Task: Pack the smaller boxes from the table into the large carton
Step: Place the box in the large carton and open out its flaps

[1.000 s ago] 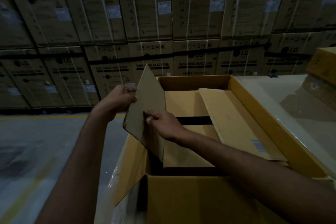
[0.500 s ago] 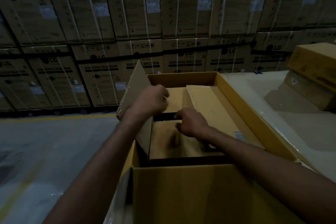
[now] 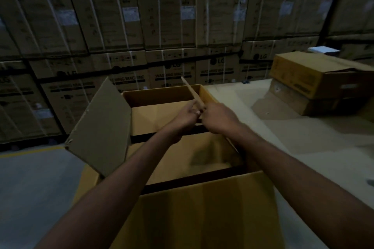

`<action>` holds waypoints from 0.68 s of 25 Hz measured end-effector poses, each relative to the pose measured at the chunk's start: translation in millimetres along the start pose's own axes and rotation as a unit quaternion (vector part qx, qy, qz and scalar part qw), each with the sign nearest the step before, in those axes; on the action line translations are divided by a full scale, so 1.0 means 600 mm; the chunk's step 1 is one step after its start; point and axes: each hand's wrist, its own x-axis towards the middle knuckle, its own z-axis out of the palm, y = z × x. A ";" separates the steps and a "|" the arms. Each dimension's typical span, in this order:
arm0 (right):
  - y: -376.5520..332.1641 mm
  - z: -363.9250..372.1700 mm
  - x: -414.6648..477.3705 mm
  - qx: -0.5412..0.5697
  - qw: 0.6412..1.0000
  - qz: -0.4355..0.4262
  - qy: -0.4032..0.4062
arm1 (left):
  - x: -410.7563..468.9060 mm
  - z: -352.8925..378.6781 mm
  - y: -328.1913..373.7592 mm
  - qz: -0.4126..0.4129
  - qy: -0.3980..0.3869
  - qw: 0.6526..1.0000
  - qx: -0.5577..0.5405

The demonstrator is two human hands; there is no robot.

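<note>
Both hands meet over the open large carton (image 3: 202, 208). The left hand (image 3: 185, 116) and right hand (image 3: 217, 118) touch each other and are closed together on the carton's right flap (image 3: 192, 91). That flap stands on end, showing only its thin edge rising away from the grip. Blur hides the exact finger placement.

Left of the grip, the left flap (image 3: 101, 127) stands open, tilted outward. Below the grip, inside the carton, lie flat cardboard surfaces (image 3: 162, 115); whether they are packed boxes or inner flaps I cannot tell. Well to the right of the grip, two smaller boxes (image 3: 315, 75) sit stacked on the table (image 3: 263, 137), not yet packed.

The step in hand appears to be clearing the flap from the opening. Next, the flap likely needs folding outward toward the table, followed by a reach right for the top box.
</note>
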 end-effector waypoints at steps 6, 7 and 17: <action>0.096 -0.110 -0.013 -0.063 0.987 0.131 0.065 | 0.015 0.121 -0.008 0.048 -0.199 0.957 0.208; 0.112 -0.112 -0.011 -0.071 0.985 0.144 0.068 | 0.012 0.136 -0.015 0.042 -0.219 0.945 0.238; 0.115 0.030 0.001 -0.330 0.938 -0.046 0.098 | 0.019 0.086 -0.039 0.020 -0.166 0.942 0.290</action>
